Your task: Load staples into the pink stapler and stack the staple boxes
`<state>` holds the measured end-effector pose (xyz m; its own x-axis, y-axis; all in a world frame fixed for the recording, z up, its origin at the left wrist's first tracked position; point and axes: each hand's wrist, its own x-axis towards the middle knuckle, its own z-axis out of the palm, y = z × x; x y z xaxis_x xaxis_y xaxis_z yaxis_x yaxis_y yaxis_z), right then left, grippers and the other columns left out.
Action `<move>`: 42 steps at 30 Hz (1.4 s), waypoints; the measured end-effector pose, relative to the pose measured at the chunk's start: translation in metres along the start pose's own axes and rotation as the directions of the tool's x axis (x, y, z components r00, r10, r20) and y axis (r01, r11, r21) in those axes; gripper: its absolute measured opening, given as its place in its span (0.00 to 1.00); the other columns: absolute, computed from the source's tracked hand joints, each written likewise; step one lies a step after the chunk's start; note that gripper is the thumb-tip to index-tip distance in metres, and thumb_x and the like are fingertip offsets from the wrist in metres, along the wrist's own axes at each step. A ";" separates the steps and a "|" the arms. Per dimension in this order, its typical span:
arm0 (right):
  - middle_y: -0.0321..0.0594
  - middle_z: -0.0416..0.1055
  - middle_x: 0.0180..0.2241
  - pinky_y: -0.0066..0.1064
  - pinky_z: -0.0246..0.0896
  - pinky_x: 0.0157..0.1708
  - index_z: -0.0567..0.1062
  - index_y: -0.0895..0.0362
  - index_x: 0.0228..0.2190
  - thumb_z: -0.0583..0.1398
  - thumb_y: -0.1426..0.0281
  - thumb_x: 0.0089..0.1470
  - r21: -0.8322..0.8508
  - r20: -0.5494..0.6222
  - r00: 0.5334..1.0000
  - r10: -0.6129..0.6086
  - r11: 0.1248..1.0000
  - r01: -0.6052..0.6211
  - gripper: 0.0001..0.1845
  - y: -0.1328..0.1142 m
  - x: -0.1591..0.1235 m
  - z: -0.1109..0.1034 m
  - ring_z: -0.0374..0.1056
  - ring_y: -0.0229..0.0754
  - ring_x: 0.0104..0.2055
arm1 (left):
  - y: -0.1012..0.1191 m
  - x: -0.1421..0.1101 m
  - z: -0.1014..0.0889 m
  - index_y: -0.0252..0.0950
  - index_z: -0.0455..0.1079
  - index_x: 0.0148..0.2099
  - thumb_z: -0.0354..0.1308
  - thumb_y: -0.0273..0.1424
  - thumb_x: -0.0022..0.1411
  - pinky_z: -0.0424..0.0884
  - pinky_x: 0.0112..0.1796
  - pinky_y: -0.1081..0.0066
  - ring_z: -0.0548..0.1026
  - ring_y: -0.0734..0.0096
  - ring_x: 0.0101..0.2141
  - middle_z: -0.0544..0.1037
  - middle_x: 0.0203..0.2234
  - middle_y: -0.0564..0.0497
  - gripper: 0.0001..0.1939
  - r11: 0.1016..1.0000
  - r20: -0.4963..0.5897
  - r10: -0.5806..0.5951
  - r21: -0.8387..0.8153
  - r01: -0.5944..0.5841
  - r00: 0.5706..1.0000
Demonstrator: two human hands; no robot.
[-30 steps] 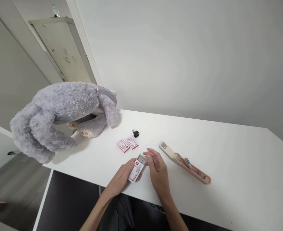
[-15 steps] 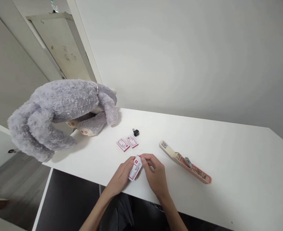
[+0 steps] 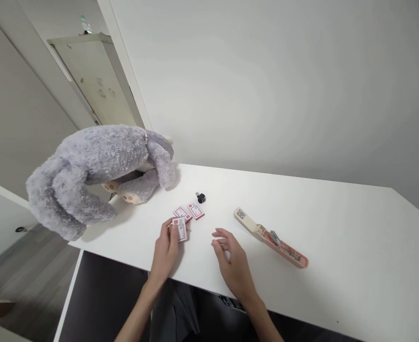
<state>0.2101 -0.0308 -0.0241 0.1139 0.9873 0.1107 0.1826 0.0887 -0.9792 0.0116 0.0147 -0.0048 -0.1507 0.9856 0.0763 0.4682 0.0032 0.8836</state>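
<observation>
My left hand (image 3: pixel 166 249) pinches a small white and red staple box (image 3: pixel 180 228) and holds it just in front of two more such boxes (image 3: pixel 191 212) lying on the white table (image 3: pixel 338 237). My right hand (image 3: pixel 231 261) rests on the table to the right, fingers loosely curled, thumb and forefinger close together; whether anything is between them I cannot make out. A beige and pink stapler (image 3: pixel 270 237) lies swung open, flat on the table, to the right of my right hand.
A large grey plush toy (image 3: pixel 95 171) lies over the table's left end. A small black object (image 3: pixel 201 197) sits behind the boxes. The table's front edge runs just under my wrists; a wall stands behind.
The box was held between both hands with its tray slid out. It is now shut, my left hand has carried it left towards the other boxes, and my right hand has let go.
</observation>
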 end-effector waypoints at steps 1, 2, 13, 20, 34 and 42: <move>0.49 0.78 0.51 0.34 0.76 0.39 0.73 0.55 0.55 0.56 0.58 0.69 -0.010 0.020 1.000 0.002 1.000 -0.002 0.20 0.002 -0.004 -0.006 0.78 0.47 0.45 | -0.004 0.004 -0.005 0.37 0.63 0.61 0.47 0.53 0.71 0.72 0.49 0.58 0.80 0.54 0.45 0.83 0.46 0.42 0.29 0.999 -0.052 -0.013 0.040 0.015 0.999; 0.49 0.79 0.49 0.35 0.76 0.42 0.74 0.54 0.53 0.56 0.58 0.69 -0.020 0.048 0.999 -0.005 1.000 0.006 0.19 0.004 -0.008 -0.012 0.78 0.47 0.45 | -0.008 0.009 -0.010 0.37 0.64 0.60 0.48 0.53 0.70 0.72 0.48 0.58 0.80 0.53 0.44 0.83 0.46 0.41 0.29 0.996 -0.097 -0.023 0.083 0.031 0.995; 0.44 0.82 0.41 0.33 0.75 0.45 0.79 0.52 0.46 0.57 0.58 0.68 -0.196 0.052 0.995 -0.088 0.976 0.097 0.16 0.007 -0.053 -0.090 0.79 0.47 0.43 | -0.024 0.036 -0.013 0.31 0.70 0.49 0.53 0.49 0.65 0.55 0.63 0.39 0.60 0.40 0.63 0.67 0.58 0.30 0.25 0.843 -0.338 0.237 0.537 -0.020 0.911; 0.50 0.77 0.45 0.42 0.71 0.42 0.77 0.55 0.48 0.59 0.49 0.62 -0.549 -0.478 0.845 -0.241 0.833 -0.073 0.25 0.043 -0.062 -0.154 0.72 0.53 0.44 | 0.000 0.011 -0.001 0.36 0.68 0.54 0.55 0.41 0.69 0.65 0.60 0.48 0.60 0.47 0.63 0.61 0.60 0.35 0.17 0.869 -0.218 0.396 0.403 -0.288 0.892; 0.43 0.78 0.47 0.48 0.67 0.51 0.79 0.48 0.46 0.56 0.52 0.66 -0.553 -0.207 0.973 -0.106 0.833 -0.027 0.18 0.049 -0.028 -0.159 0.71 0.54 0.51 | 0.042 0.007 0.093 0.36 0.53 0.66 0.51 0.48 0.73 0.65 0.32 0.69 0.65 0.76 0.24 0.74 0.32 0.55 0.29 0.938 0.462 0.171 -0.348 0.000 0.870; 0.44 0.78 0.48 0.38 0.71 0.49 0.79 0.50 0.46 0.60 0.53 0.65 -0.227 -0.081 0.996 -0.038 0.974 0.019 0.17 0.027 -0.032 -0.155 0.75 0.50 0.51 | 0.046 0.014 0.088 0.32 0.69 0.54 0.58 0.51 0.69 0.58 0.28 0.73 0.64 0.76 0.25 0.72 0.25 0.54 0.27 0.921 0.567 0.211 -0.388 0.033 0.796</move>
<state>0.3629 -0.0809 -0.0274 0.1854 0.9694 0.1610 0.4012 0.0749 -0.9129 0.1081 0.0437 -0.0035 0.4725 0.8812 -0.0152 0.0885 -0.0303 0.9956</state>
